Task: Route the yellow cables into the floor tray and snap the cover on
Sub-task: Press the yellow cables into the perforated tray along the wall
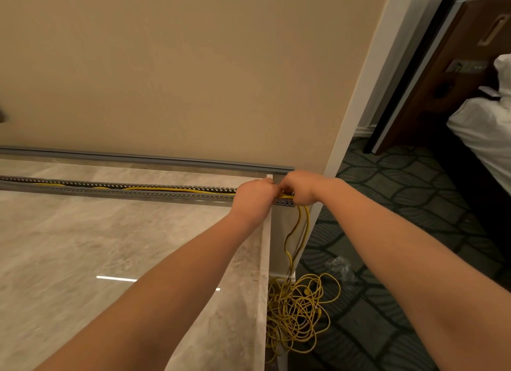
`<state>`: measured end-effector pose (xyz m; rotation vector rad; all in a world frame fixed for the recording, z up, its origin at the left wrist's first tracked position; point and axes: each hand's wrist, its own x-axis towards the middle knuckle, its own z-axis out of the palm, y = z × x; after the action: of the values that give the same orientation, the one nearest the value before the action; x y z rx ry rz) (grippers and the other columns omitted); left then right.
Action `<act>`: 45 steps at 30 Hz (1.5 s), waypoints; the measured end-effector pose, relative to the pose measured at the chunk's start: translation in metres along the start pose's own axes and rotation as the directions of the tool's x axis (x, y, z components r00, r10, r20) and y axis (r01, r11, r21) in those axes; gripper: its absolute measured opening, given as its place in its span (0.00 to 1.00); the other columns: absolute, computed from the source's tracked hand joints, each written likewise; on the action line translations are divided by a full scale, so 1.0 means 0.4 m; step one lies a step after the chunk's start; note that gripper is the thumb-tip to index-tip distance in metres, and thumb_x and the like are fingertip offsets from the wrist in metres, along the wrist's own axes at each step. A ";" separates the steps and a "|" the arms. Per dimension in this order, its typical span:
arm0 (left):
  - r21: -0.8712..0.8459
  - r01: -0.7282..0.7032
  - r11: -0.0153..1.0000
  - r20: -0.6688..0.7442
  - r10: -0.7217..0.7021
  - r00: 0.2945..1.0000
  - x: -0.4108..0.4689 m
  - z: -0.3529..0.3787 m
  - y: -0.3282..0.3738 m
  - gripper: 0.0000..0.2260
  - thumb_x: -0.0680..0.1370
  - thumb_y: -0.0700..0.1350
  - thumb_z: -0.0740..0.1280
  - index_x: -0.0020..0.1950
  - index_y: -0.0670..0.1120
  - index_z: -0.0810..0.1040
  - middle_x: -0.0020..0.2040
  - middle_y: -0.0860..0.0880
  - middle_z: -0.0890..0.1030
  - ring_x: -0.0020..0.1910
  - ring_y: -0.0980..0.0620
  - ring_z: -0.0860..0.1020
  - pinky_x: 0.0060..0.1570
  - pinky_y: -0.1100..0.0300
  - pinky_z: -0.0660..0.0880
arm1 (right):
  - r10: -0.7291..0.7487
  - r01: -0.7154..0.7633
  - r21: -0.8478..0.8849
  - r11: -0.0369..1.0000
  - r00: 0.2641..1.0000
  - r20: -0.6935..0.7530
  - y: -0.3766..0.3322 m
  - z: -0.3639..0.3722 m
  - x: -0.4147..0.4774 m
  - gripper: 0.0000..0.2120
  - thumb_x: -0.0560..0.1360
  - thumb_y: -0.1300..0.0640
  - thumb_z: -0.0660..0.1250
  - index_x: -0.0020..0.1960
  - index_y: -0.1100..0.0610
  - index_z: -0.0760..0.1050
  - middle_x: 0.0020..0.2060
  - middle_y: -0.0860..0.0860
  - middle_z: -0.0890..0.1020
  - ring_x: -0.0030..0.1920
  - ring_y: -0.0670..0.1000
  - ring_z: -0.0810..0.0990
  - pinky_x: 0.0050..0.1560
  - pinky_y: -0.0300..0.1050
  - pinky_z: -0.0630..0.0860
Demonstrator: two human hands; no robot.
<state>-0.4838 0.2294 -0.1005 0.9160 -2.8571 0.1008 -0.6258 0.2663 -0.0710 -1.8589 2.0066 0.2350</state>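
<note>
A long grey slotted tray lies across the marble surface, with yellow cables running inside it. Its grey cover rests apart against the beige wall behind it. Both hands meet at the tray's right end. My left hand is closed over the tray there, and my right hand is closed on the yellow cables where they leave the tray. From that end the cables hang down over the edge to a tangled yellow pile on the carpet.
The marble surface ends in a raised edge at the right. Beyond it lies dark patterned carpet, with a clear plastic wrapper near the pile. A bed with white bedding and a dark wooden headboard stand at the far right.
</note>
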 end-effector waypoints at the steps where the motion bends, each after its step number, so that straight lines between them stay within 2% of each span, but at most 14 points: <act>1: 0.001 0.001 1.000 0.011 -0.001 1.000 -0.001 0.002 0.002 0.08 0.77 0.42 0.66 0.55 0.48 0.80 0.48 0.47 0.79 0.46 0.44 0.80 0.38 0.54 0.75 | -0.005 0.005 -0.004 1.000 1.000 0.012 0.001 -0.004 0.001 0.13 0.72 0.68 0.65 0.51 0.53 0.80 0.39 0.52 0.79 0.38 0.52 0.75 0.37 0.45 0.72; 3: -0.007 0.010 1.000 0.011 -0.010 1.000 -0.004 0.005 0.002 0.09 0.78 0.42 0.66 0.57 0.49 0.80 0.49 0.47 0.79 0.48 0.44 0.80 0.39 0.53 0.74 | -0.016 0.016 -0.004 1.000 0.999 0.040 0.002 -0.010 0.002 0.15 0.72 0.68 0.65 0.53 0.54 0.80 0.41 0.53 0.80 0.38 0.52 0.74 0.38 0.45 0.72; 7: -0.023 0.003 1.000 0.013 -0.002 1.000 -0.002 0.007 0.000 0.10 0.78 0.43 0.66 0.58 0.50 0.80 0.50 0.48 0.79 0.49 0.45 0.79 0.41 0.53 0.75 | -0.030 0.026 0.056 0.998 0.996 0.080 0.011 -0.019 -0.006 0.21 0.71 0.68 0.66 0.60 0.52 0.79 0.50 0.54 0.83 0.49 0.54 0.80 0.53 0.50 0.79; 13: -0.013 -0.042 0.999 0.039 0.042 0.998 -0.002 0.005 -0.012 0.11 0.80 0.45 0.63 0.60 0.50 0.79 0.52 0.48 0.79 0.50 0.45 0.79 0.44 0.53 0.77 | 0.031 -0.038 0.087 0.996 0.996 0.083 0.003 -0.025 0.008 0.24 0.70 0.70 0.65 0.62 0.52 0.79 0.48 0.49 0.81 0.46 0.50 0.78 0.40 0.40 0.75; 17: -0.046 -0.062 0.997 0.042 0.064 0.997 -0.001 -0.001 -0.017 0.11 0.80 0.47 0.62 0.61 0.51 0.79 0.52 0.48 0.80 0.50 0.46 0.79 0.44 0.53 0.77 | 0.087 -0.124 0.316 0.940 0.988 0.129 0.011 -0.017 0.002 0.23 0.73 0.71 0.62 0.61 0.52 0.80 0.52 0.52 0.81 0.51 0.53 0.81 0.42 0.41 0.80; 23: -0.103 -0.063 0.993 0.012 0.065 0.998 0.001 0.007 -0.016 0.11 0.79 0.46 0.64 0.60 0.51 0.81 0.52 0.49 0.79 0.50 0.47 0.79 0.45 0.54 0.77 | 0.116 -0.110 0.268 0.957 0.993 -0.006 -0.003 0.010 0.002 0.21 0.74 0.71 0.62 0.60 0.54 0.80 0.50 0.54 0.82 0.45 0.54 0.82 0.45 0.47 0.82; 27: -0.257 -0.041 0.965 0.013 0.046 0.999 0.005 0.007 -0.041 0.10 0.77 0.47 0.67 0.57 0.52 0.82 0.52 0.49 0.80 0.50 0.47 0.79 0.45 0.55 0.76 | 0.119 -0.100 0.264 0.959 0.991 -0.058 -0.003 0.016 0.001 0.20 0.74 0.69 0.62 0.61 0.54 0.80 0.57 0.54 0.82 0.54 0.54 0.80 0.54 0.49 0.79; 28: -0.297 -0.030 0.955 -0.010 0.028 1.000 0.003 0.008 -0.046 0.09 0.76 0.47 0.68 0.56 0.51 0.83 0.50 0.50 0.80 0.48 0.48 0.79 0.43 0.57 0.75 | 0.123 -0.100 0.306 0.947 0.991 -0.054 -0.003 0.018 0.000 0.20 0.74 0.69 0.61 0.61 0.54 0.80 0.56 0.55 0.82 0.53 0.54 0.80 0.52 0.48 0.80; 31: -0.353 -0.018 0.936 -0.074 -0.009 0.997 -0.004 0.013 -0.056 0.08 0.74 0.46 0.71 0.53 0.51 0.83 0.46 0.51 0.80 0.44 0.50 0.79 0.38 0.60 0.71 | 0.147 -0.119 0.414 0.902 0.988 -0.037 -0.002 0.022 0.005 0.18 0.74 0.67 0.61 0.59 0.55 0.81 0.51 0.55 0.83 0.40 0.51 0.80 0.36 0.42 0.78; 32: -0.370 -0.015 0.929 -0.082 -0.017 0.996 -0.005 0.014 -0.059 0.07 0.74 0.46 0.71 0.52 0.51 0.83 0.45 0.51 0.80 0.43 0.51 0.79 0.37 0.60 0.72 | 0.159 -0.131 0.441 0.888 0.987 -0.028 0.000 0.023 0.007 0.18 0.74 0.67 0.61 0.59 0.55 0.81 0.50 0.54 0.82 0.40 0.51 0.79 0.33 0.41 0.76; 36: -0.382 -0.030 0.923 -0.070 0.003 0.998 0.002 0.012 -0.077 0.06 0.74 0.48 0.71 0.49 0.52 0.83 0.43 0.52 0.82 0.42 0.51 0.80 0.38 0.59 0.74 | 0.139 -0.154 0.507 0.848 0.988 0.067 0.019 0.016 0.014 0.19 0.75 0.68 0.62 0.61 0.54 0.80 0.51 0.53 0.79 0.49 0.53 0.80 0.39 0.41 0.79; 40: -0.317 -0.103 0.943 -0.090 0.078 0.993 0.006 0.018 -0.088 0.07 0.75 0.50 0.69 0.50 0.54 0.84 0.44 0.53 0.84 0.42 0.52 0.81 0.37 0.58 0.76 | 0.106 -0.131 0.530 0.838 0.991 0.077 0.034 0.014 0.017 0.16 0.76 0.66 0.65 0.62 0.55 0.79 0.49 0.52 0.80 0.46 0.50 0.80 0.37 0.37 0.78; 43: -0.265 -0.143 0.954 -0.103 0.120 0.987 0.007 0.026 -0.089 0.08 0.74 0.50 0.68 0.50 0.54 0.84 0.43 0.53 0.85 0.41 0.52 0.81 0.35 0.62 0.73 | 0.082 -0.092 0.453 0.887 0.996 0.042 0.026 0.014 0.023 0.14 0.76 0.65 0.66 0.60 0.56 0.79 0.42 0.50 0.80 0.41 0.50 0.81 0.38 0.42 0.81; 45: -0.297 -0.125 0.947 -0.115 0.095 0.989 0.009 0.025 -0.089 0.07 0.73 0.49 0.68 0.49 0.54 0.85 0.40 0.54 0.85 0.39 0.53 0.82 0.33 0.64 0.71 | 0.080 -0.089 0.380 0.921 0.996 0.038 0.015 0.010 0.030 0.14 0.75 0.65 0.66 0.59 0.56 0.80 0.45 0.53 0.82 0.44 0.54 0.82 0.44 0.49 0.83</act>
<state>-0.4672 0.1972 -0.1093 0.6700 -2.7249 -0.2671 -0.6315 0.2575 -0.0801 -1.5209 1.9525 -0.1091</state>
